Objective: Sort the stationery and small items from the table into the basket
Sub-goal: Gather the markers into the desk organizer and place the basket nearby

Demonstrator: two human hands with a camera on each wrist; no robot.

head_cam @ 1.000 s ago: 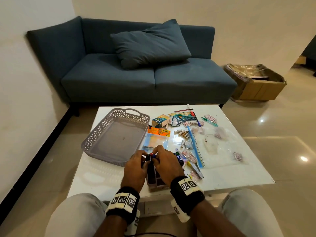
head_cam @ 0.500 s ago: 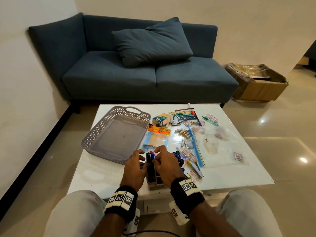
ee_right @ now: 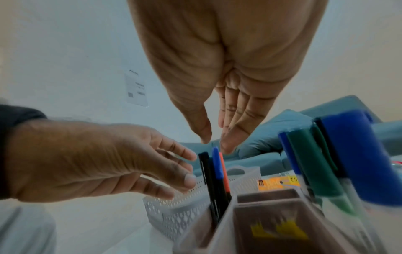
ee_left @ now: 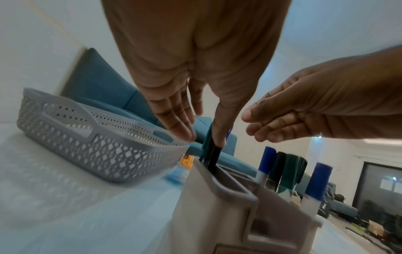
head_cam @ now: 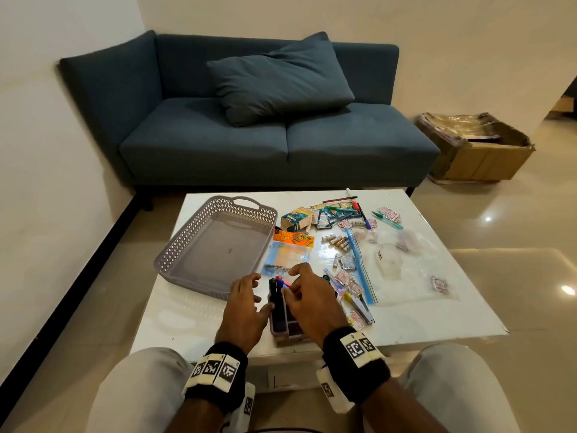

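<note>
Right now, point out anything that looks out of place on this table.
The basket holds nothing, while the packets, batteries and pens lie strewn across the table. The thin pens stand in a small organizer at the near edge instead.
</note>
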